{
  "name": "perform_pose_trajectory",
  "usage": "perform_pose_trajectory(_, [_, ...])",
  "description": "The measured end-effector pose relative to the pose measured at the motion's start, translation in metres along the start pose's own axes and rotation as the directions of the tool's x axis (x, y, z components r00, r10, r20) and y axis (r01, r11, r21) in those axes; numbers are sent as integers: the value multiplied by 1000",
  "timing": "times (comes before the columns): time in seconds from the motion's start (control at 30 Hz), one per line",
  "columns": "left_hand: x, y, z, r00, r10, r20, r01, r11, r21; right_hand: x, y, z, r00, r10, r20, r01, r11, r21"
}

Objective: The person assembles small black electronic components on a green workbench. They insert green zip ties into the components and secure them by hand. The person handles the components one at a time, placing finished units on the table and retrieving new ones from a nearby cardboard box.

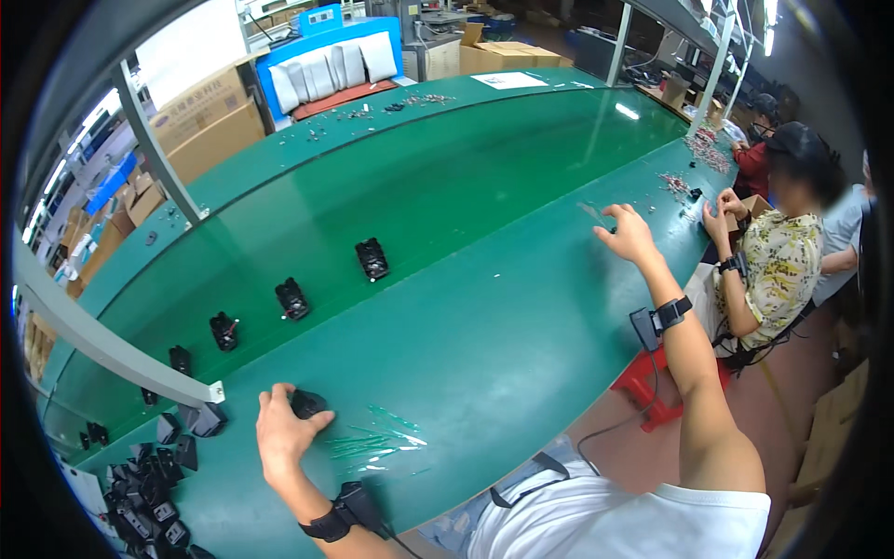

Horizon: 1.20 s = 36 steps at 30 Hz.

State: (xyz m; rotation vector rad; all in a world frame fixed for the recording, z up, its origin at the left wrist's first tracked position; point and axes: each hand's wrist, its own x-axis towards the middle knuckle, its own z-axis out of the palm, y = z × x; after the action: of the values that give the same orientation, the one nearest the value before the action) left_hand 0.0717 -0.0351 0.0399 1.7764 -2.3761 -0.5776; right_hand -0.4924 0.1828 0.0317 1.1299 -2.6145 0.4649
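My left hand (pixel 287 430) is curled around a black plastic housing (pixel 308 404) on the near side of the green bench. Right beside it lies a loose bunch of thin, shiny green and clear strips (pixel 377 442). Out to the right, my right hand (pixel 630 234) is held over the bench with thumb and forefinger bent toward each other. A small dark bit and a faint, blurred thin piece show at its fingertips, too small to name. Several black housings (pixel 291 298) with little white-tipped leads sit in a row along the darker green belt.
A heap of black plastic parts (pixel 149 494) fills the bench's lower left, beside a grey metal post (pixel 121 335). Small reddish parts (pixel 708 154) lie at the far right, near a seated co-worker (pixel 787 252). A red stool (pixel 647 389) stands below the edge.
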Motion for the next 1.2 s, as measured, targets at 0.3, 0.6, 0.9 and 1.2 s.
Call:
perform_pose_trajectory(0.3, [9, 45, 13, 983, 81, -167, -127, 952, -279, -5, 15, 40, 976, -47, 211, -31, 936, 350])
perform_pose_trajectory(0.6, [11, 71, 59, 864, 391, -318, -456, 875, -164, -44, -193, 26, 767, -604, 216, 174, 521, 836])
perform_pose_trajectory(0.9, [-5, 86, 66, 908, 379, -177, -408, 897, -169, -76, -246, 33, 699, -690, 189, 330, 545, 771])
perform_pose_trajectory(1.2, [-7, 98, 68, 933, 341, -114, -356, 920, -161, -89, -263, 48, 602, -796, 62, 565, 480, 672])
